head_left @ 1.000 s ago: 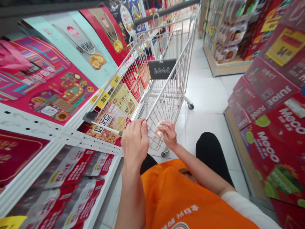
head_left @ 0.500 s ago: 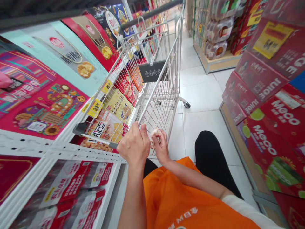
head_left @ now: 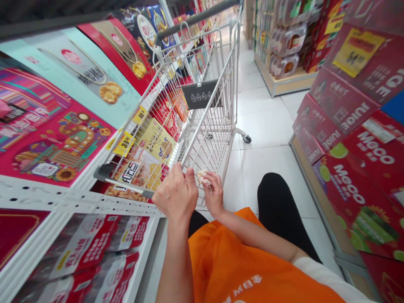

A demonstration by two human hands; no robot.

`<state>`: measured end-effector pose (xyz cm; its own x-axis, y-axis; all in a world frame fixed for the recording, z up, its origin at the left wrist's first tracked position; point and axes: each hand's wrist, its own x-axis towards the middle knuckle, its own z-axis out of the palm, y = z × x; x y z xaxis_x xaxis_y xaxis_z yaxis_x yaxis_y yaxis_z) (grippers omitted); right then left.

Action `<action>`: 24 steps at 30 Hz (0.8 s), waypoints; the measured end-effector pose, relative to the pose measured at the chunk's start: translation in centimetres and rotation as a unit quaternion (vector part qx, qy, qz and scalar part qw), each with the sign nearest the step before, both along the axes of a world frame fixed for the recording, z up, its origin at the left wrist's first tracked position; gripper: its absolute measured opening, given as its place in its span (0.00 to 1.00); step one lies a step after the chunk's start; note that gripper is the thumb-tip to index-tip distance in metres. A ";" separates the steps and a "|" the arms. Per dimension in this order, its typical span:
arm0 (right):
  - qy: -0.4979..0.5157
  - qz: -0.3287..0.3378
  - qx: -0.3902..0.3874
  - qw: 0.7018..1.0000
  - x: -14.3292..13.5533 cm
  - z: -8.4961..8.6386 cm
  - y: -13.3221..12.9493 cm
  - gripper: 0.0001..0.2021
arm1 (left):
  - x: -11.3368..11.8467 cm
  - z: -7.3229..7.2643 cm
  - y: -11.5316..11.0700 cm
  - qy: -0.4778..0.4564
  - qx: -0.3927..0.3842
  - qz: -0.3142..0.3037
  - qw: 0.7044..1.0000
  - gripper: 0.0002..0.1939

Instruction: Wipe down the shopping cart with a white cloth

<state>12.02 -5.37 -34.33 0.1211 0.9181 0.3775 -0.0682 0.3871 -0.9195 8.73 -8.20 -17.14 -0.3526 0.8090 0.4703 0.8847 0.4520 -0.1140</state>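
A metal wire shopping cart (head_left: 195, 134) stands in front of me, slanted along the left shelf. My left hand (head_left: 176, 194) is wrapped around the near corner of its top rim, the thumb pointing up. Close beside it, my right hand (head_left: 214, 193) has its fingers curled around a crumpled whitish cloth (head_left: 203, 176) with reddish patches. The cloth lies against the cart's near wire side. Fingers partly cover it. A dark panel (head_left: 202, 96) hangs inside the basket, and the cart's dark push bar (head_left: 198, 19) is at its far end.
Shelves on the left hold gift boxes (head_left: 59, 147), snack packs (head_left: 129, 176) and wrapped bottles (head_left: 85, 244). Red drink cartons (head_left: 353, 181) are stacked on the right. A wooden-edged display (head_left: 284, 86) stands farther ahead beside the tiled floor (head_left: 265, 122).
The cloth in my right hand has shifted slightly up and shows more. My left hand keeps its hold on the cart rim. The whole view has moved slightly.
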 end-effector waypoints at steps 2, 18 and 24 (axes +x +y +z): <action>-0.009 -0.001 0.019 1.000 -0.8 -0.3 -1.9 0.13 | 0.1 0.2 -0.1 0.006 -0.018 0.010 1.000 0.29; -0.060 0.050 0.153 0.985 -0.8 -4.4 -0.3 0.17 | -0.8 0.3 -1.3 0.037 -0.034 0.009 0.999 0.27; -0.047 -0.029 0.136 0.989 -0.7 -5.4 4.3 0.16 | -2.5 0.4 -2.7 0.074 -0.026 -0.031 0.996 0.28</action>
